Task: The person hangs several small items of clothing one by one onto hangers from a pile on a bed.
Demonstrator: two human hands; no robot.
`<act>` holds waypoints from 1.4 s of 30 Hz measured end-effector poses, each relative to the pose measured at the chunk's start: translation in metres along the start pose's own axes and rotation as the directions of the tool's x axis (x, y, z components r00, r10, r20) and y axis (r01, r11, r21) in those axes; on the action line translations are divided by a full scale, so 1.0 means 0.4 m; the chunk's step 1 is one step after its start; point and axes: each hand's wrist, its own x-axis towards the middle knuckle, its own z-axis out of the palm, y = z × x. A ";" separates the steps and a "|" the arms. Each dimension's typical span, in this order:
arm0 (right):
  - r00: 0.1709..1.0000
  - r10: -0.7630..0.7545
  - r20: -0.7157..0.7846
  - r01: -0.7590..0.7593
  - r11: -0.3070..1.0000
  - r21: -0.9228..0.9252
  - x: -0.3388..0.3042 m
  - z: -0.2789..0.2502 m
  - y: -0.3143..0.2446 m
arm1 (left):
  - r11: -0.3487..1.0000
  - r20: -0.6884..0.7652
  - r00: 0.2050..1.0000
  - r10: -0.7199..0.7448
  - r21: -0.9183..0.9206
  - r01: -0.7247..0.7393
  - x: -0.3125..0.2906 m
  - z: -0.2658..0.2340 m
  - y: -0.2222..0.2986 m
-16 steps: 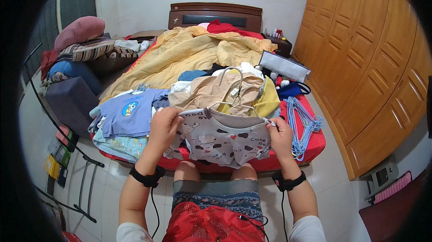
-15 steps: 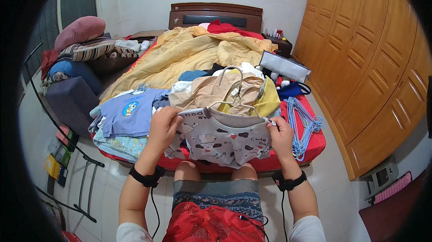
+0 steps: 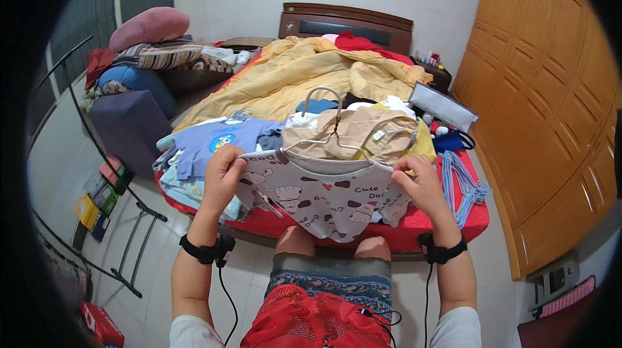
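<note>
Red-sheeted bed (image 3: 476,222) ahead of us, clothes (image 3: 382,129) heaped across its near end; blue hangers (image 3: 465,186) lie at right. We have our hands apart, left hand (image 3: 223,170) and right hand (image 3: 420,183) each pinching a shoulder of the dog-print shirt (image 3: 314,196); it's stretched between them, pale hanger (image 3: 335,135) at its collar.

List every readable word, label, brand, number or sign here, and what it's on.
Wording isn't copied here, only located:
Pale dog-print shirt: dark lettering repeated among the dogs, partly legible, some cut by folds.
Blue shirt: small lettering by the round cartoon print, too blurred to read.
Beige garment: white label, too small to read.
Bottles by the headboard: too small to tell.
</note>
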 end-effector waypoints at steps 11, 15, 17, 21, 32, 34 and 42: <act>0.910 0.106 0.401 -0.272 0.883 0.382 0.065 0.190 -0.020 | 0.947 -0.083 0.946 -0.315 -0.098 0.307 -0.118 -0.279 -0.098; 0.920 0.172 0.351 -0.364 0.705 0.608 0.096 0.291 -0.063 | 0.925 -0.105 0.922 -0.372 -0.131 0.358 -0.156 -0.338 -0.135; 0.948 0.148 0.283 -0.312 0.618 0.721 0.118 0.328 -0.093 | 0.920 -0.157 0.908 -0.389 -0.121 0.373 -0.168 -0.367 -0.135; 0.974 0.128 0.186 -0.225 0.629 0.744 0.154 0.375 -0.176 | 0.909 -0.250 0.878 -0.407 -0.204 0.364 -0.212 -0.406 -0.178; 0.892 0.171 0.419 -0.452 0.387 0.804 0.104 0.585 -0.245 | 0.463 0.114 0.645 -0.755 -0.604 0.649 -0.607 -0.320 -0.409; 0.859 0.211 0.467 -0.513 0.352 0.783 0.089 0.613 -0.252 | 0.408 0.126 0.566 -0.815 -0.569 0.714 -0.625 -0.294 -0.383; 0.823 0.230 0.520 -0.561 0.182 0.808 0.173 0.674 -0.241 | 0.380 -0.024 0.421 -0.907 -0.481 0.790 -0.608 -0.388 -0.328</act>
